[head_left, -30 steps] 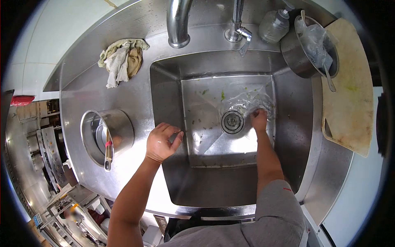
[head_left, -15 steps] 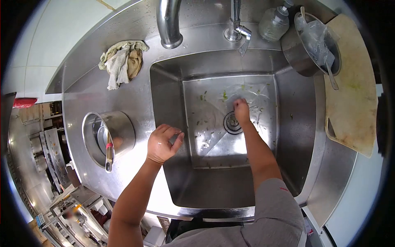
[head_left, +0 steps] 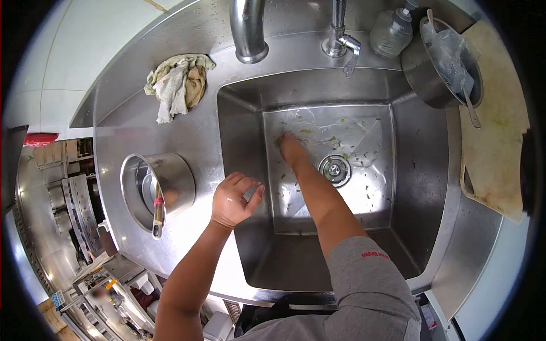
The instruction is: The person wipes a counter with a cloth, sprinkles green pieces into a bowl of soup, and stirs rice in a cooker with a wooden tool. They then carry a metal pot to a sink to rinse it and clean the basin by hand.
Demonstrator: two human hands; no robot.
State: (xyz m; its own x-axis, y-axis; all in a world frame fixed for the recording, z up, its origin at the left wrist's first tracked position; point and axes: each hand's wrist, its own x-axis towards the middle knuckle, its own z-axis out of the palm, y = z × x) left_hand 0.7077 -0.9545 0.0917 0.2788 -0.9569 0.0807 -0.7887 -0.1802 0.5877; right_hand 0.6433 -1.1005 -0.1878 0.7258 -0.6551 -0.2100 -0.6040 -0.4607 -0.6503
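Note:
My right hand reaches down to the left part of the sink's floor, fingers bunched and partly hidden from above. Whatever they hold, if anything, does not show. Small green scraps and darker bits lie scattered in thin water around the drain, whose metal strainer shows. Over the sink's left rim hovers my left hand, wet, with its fingers loosely bent and thumb apart. It holds nothing.
Left of the sink stand a metal pot with a handled utensil and a crumpled cloth. Behind are the faucet, a lever tap and a soap bottle. A second pot and a cutting board stand right.
My right hand has moved left across the sink floor, away from the drain, which is now uncovered. The scraps and water have shifted. My left hand stays about where it was.

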